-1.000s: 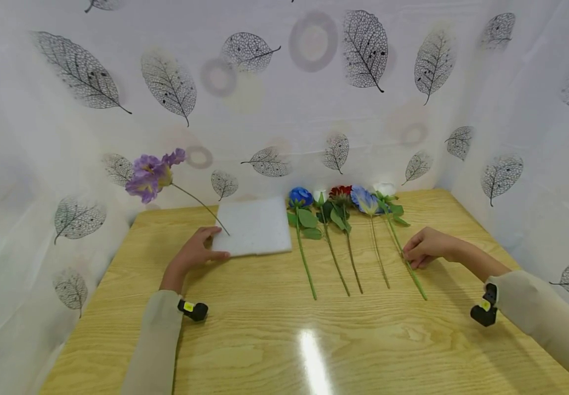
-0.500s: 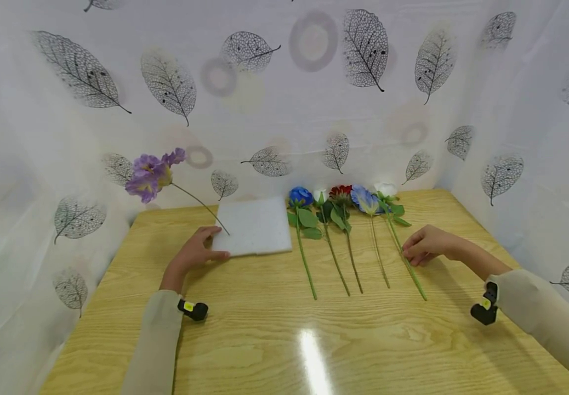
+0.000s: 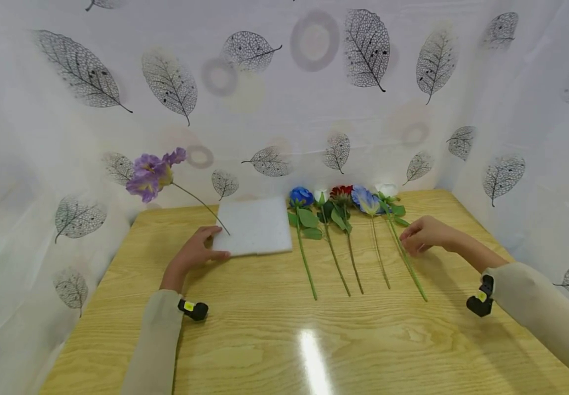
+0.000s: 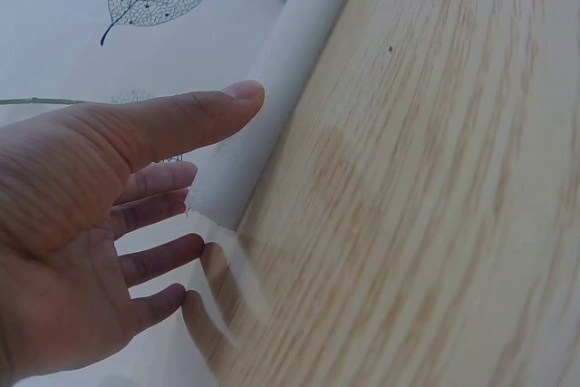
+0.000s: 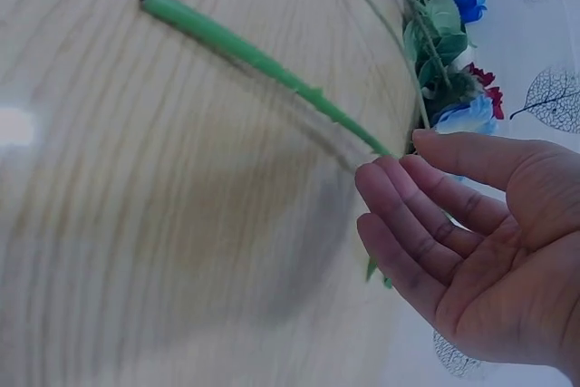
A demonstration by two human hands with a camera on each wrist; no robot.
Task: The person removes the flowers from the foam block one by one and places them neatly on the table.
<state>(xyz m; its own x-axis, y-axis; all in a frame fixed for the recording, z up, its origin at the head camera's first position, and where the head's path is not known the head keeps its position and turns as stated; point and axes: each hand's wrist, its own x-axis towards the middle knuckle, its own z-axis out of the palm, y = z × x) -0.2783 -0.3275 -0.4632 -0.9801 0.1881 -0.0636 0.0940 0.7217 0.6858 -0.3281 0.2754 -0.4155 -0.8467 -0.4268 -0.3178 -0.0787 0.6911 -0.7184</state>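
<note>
A white foam board (image 3: 255, 226) lies at the table's back left. A purple artificial flower (image 3: 148, 174) leans left from it, stem foot at the board. My left hand (image 3: 197, 253) rests against the board's left side, thumb at its front corner and fingers fairly straight. Over on the right, my right hand (image 3: 427, 236) has loosely bent fingers at the green stem of a white rose (image 3: 387, 190) lying on the table. In the right wrist view that stem (image 5: 245, 56) passes behind the fingertips; no firm grip shows.
Left of the white rose lie a pale blue flower (image 3: 365, 201), a red flower (image 3: 341, 193), a white bud (image 3: 320, 196) and a blue rose (image 3: 301, 196). Their stems point towards the front of the wooden table (image 3: 245, 329). A leaf-printed curtain (image 3: 274, 109) encloses the back and sides.
My right hand has slid a little up and back along the white rose's stem, while the flower stays in place. My left hand and the foam board have not moved.
</note>
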